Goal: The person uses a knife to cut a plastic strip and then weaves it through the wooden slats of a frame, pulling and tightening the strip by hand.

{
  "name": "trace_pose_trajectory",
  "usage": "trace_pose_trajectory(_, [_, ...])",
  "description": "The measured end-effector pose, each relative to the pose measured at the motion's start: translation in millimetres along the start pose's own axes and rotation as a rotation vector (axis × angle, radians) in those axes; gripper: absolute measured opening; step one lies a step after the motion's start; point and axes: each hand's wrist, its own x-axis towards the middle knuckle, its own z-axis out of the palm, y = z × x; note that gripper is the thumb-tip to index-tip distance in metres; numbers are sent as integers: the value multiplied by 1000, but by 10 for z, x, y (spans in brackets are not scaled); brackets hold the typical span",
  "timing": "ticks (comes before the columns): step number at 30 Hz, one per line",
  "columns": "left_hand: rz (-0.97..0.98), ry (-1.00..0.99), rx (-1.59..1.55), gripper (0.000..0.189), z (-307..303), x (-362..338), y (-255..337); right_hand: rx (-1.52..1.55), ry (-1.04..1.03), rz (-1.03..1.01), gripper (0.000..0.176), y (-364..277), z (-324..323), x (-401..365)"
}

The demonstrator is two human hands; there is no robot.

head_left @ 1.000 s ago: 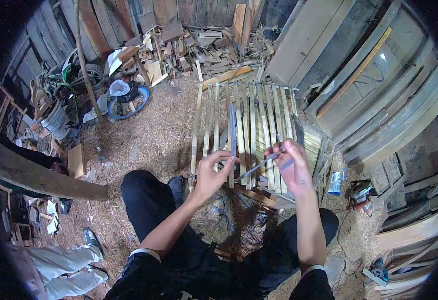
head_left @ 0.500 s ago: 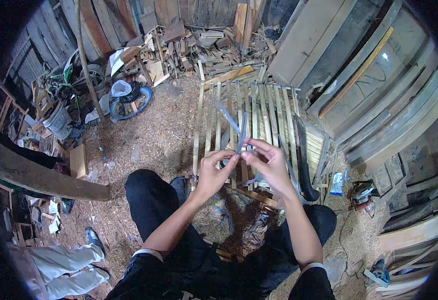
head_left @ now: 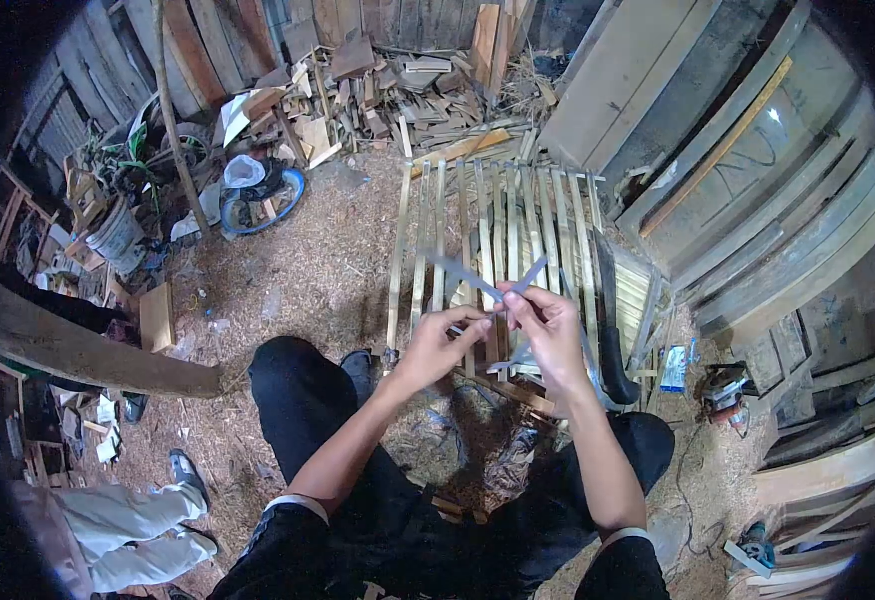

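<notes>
My right hand [head_left: 548,330] pinches a thin grey strip [head_left: 458,270] between thumb and fingers. A shorter length of similar grey strip [head_left: 531,272] angles up and right from the same pinch, so the two make a V. Just left of it, my left hand [head_left: 443,345] has thumb and index fingertips together, right by the lower side of the strip; what they hold, if anything, I cannot tell. Beneath and beyond both hands lies a rack of pale wooden slats [head_left: 483,215]. A dark curved bar [head_left: 613,350] stands along its right side.
Scrap wood [head_left: 398,100] is heaped by the back wall. A blue basin [head_left: 293,205] and a white bucket [head_left: 116,235] are at left, near a wooden beam [head_left: 88,345]. Another person's legs [head_left: 133,530] show at lower left. A power tool [head_left: 726,395] lies at right.
The strips have swung from nearly together into a wide V, one part now pointing right. My left fingers have slipped from the shared pinch, slightly away from my right hand.
</notes>
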Motion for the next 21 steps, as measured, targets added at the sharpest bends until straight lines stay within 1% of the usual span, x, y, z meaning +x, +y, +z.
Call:
trace_pose_trajectory(4, [21, -20, 5, 20, -98, 37, -73, -52, -60, 12, 17, 60, -123, 9])
trace_pose_trajectory(6, [-55, -22, -178, 18, -155, 39, -67, -450, -158, -328, 14, -10, -152, -10])
trace_pose_trajectory(7, [-55, -19, -178, 18, -191, 35, -53, -566, -167, -261, 12, -146, -123, -84])
trace_pose_trajectory(8, [-51, -61, -165, 23, -230, 23, -35, -565, -170, -261, 12, -106, -118, -103])
trace_pose_trajectory(10, [-45, -154, -142, 34, -255, 0, 6, -745, -162, -438, 19, 21, -128, -125])
trace_pose_trajectory(11, [-47, -162, -144, 34, -232, -4, 11, -835, -166, -503, 29, 67, -126, -132])
trace_pose_trajectory(12, [-113, -152, -146, 43, -207, -13, 14, -838, -160, -498, 29, 88, -112, -133])
trace_pose_trajectory(13, [-178, -139, -146, 51, -190, -20, 14, -843, -171, -581, 32, 101, -90, -121])
trace_pose_trajectory(14, [-179, -140, -145, 51, -164, -8, -45, -845, -186, -666, 35, 109, -62, -112])
trace_pose_trajectory(16, [-67, -8, -134, 62, -126, 30, -186, -854, -190, -677, 38, 76, -11, -126])
trace_pose_trajectory(17, [-97, 39, 1, 58, -151, 50, -253, -821, -185, -703, 39, 72, 0, -124])
trace_pose_trajectory(18, [-98, 41, -1, 58, -159, 49, -280, -791, -180, -727, 40, 69, -3, -128])
trace_pose_trajectory(19, [-61, 21, -9, 54, -165, 55, -307, -832, -180, -773, 41, 111, -21, -106])
trace_pose_trajectory(20, [-22, 1, -16, 50, -170, 66, -331, -835, -181, -774, 41, 110, -26, -108])
trace_pose_trajectory(21, [-22, 3, -17, 50, -158, 61, -243, -821, -194, -750, 40, 116, -24, -124])
